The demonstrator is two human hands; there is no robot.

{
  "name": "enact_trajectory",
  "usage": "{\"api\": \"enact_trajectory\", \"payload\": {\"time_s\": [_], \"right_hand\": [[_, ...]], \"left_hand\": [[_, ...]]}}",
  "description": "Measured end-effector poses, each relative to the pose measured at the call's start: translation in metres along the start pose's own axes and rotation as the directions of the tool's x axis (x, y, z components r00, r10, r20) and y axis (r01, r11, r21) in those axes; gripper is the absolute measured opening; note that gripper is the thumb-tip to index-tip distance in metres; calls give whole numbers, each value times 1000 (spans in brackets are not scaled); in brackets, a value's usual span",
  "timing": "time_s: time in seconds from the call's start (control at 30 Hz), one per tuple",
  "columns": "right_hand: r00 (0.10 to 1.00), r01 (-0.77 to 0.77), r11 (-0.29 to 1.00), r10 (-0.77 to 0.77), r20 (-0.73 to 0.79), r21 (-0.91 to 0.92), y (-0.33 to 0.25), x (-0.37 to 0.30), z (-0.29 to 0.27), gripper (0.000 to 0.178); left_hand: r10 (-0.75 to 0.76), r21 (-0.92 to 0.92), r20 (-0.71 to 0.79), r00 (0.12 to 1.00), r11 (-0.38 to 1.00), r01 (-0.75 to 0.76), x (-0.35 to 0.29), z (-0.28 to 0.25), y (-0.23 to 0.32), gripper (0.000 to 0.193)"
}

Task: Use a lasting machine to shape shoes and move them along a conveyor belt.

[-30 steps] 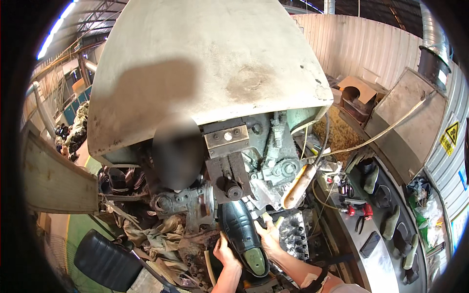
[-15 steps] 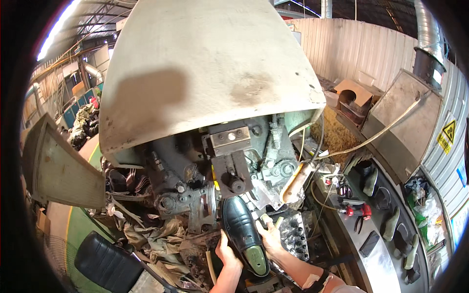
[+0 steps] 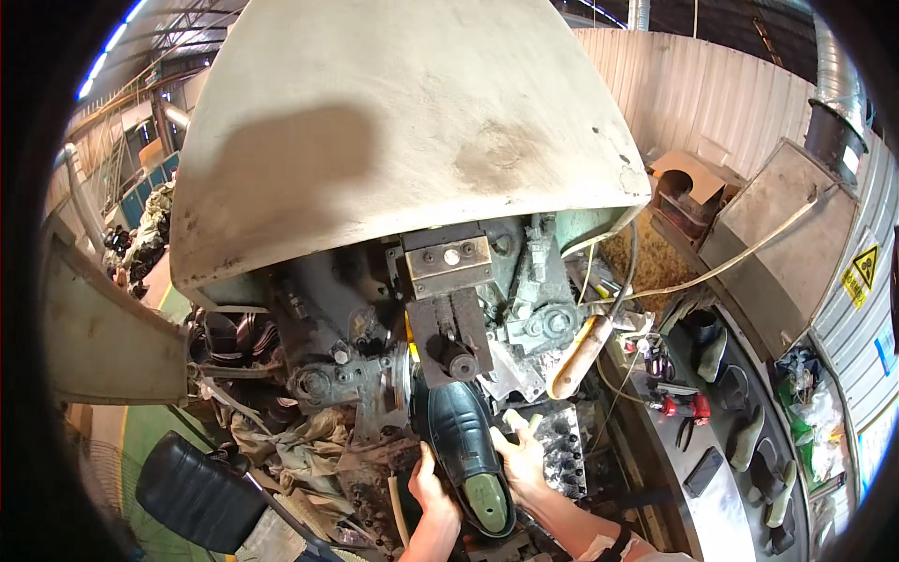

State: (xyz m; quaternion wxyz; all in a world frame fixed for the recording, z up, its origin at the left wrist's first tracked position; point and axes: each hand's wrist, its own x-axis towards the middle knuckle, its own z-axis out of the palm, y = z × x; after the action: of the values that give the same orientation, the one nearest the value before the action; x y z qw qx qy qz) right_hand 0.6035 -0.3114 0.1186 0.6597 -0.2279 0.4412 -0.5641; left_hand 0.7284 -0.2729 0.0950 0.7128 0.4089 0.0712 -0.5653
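Note:
A black leather shoe stretches from my hands toward the machine, its toe just below the machine's dark metal block. A green shoe last fills its heel opening, which points toward me. My left hand is closed along the shoe's left side, thumb up against the leather. On the other side my right hand grips the shoe near the heel, with pale coverings on some fingertips. The fingers under the shoe are hidden.
A big cream machine hood hangs over the work. Right of the block is a wooden-handled tool on a cable. A metal bench holds a phone and a red tool; several shoe parts lie beyond. A black padded seat stands left.
The view has shifted slightly. The shoe's toe now sits a little further in beneath the metal block. Both hands keep their hold on the shoe.

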Motion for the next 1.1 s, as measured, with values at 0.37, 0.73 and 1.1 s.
{"api": "enact_trajectory", "payload": {"time_s": [0.37, 0.73, 1.1], "right_hand": [[993, -82, 985, 68, 94, 154, -7, 0, 6, 72], [999, -48, 989, 45, 24, 143, 9, 12, 4, 65], [998, -66, 982, 68, -4, 175, 14, 17, 7, 73]], "left_hand": [[50, 33, -43, 998, 998, -49, 3, 5, 3, 40], [62, 33, -21, 998, 998, -61, 11, 3, 2, 41], [212, 161, -90, 973, 967, -196, 22, -5, -2, 37]]}}
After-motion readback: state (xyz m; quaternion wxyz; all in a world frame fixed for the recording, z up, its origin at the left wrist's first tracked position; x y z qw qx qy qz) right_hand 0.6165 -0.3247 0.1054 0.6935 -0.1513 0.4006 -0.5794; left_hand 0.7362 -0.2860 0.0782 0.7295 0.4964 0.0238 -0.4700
